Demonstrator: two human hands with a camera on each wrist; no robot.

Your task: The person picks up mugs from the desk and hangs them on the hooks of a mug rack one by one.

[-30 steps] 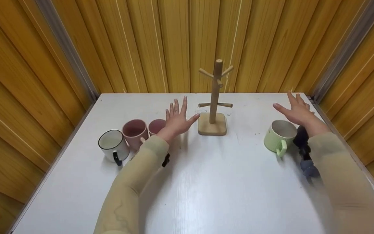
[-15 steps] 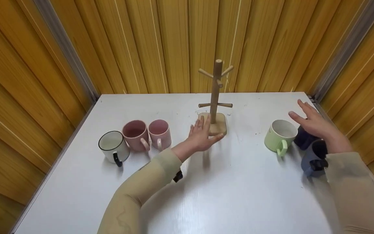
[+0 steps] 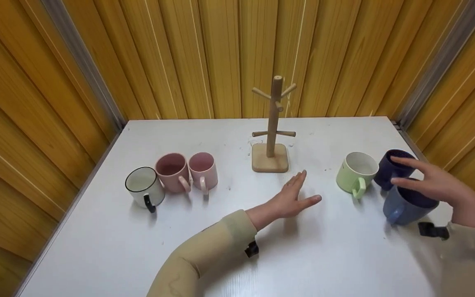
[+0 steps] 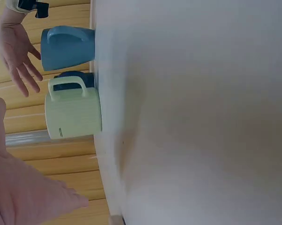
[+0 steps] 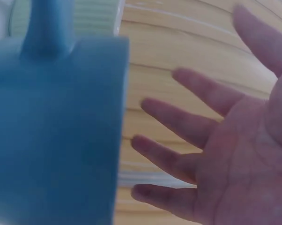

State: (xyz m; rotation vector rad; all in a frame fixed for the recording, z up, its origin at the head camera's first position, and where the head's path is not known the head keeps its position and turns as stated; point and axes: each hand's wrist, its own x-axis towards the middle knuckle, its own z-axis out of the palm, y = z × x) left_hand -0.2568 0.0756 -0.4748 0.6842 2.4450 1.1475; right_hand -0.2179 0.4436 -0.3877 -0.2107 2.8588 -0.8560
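My left hand [image 3: 287,201] hovers over the white table in front of the wooden mug stand, fingers straight and thumb spread, holding nothing. Above the blue mug [image 3: 406,206] at the right is my right hand [image 3: 447,183], its fingers extended and apart. In the right wrist view the blue mug [image 5: 56,131] fills the left side, and the spread fingers [image 5: 178,119] stand off its rim. Behind it sits a dark navy mug [image 3: 386,175], partly covered by the right hand. A light green mug [image 3: 351,177] stands to their left, handle toward me.
The mug stand [image 3: 273,123] with several bare pegs stands at the back middle. On the left are a white mug with a black rim [image 3: 143,189], a dusty-pink mug [image 3: 172,177] and a lighter pink mug [image 3: 206,175]. Wood-patterned walls [image 3: 221,53] enclose the table.
My left hand has moved right and nearer, from beside the pink mugs past the stand. My right hand has drawn back and right, from beyond the green mug to above the blue one.
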